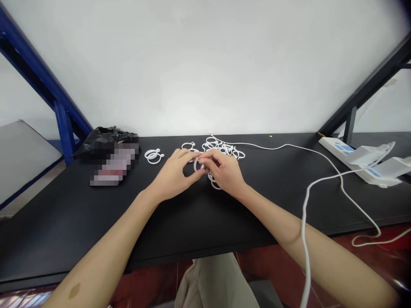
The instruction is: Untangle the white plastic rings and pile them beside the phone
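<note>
My left hand (175, 173) and my right hand (224, 171) meet over the black table (180, 222), fingertips pinched together on a white plastic ring (196, 164) between them. Just behind the hands lies a loose pile of several white rings (224, 149). One more ring (215, 185) shows under my right hand. A single white ring (154, 156) lies apart to the left of the pile.
A black plastic bag (105, 136) and a blurred packet (112, 164) sit at the left. A white cable (321, 179) runs across the table to a white power strip (356, 160) at the right. A blue frame (61, 115) stands at the left.
</note>
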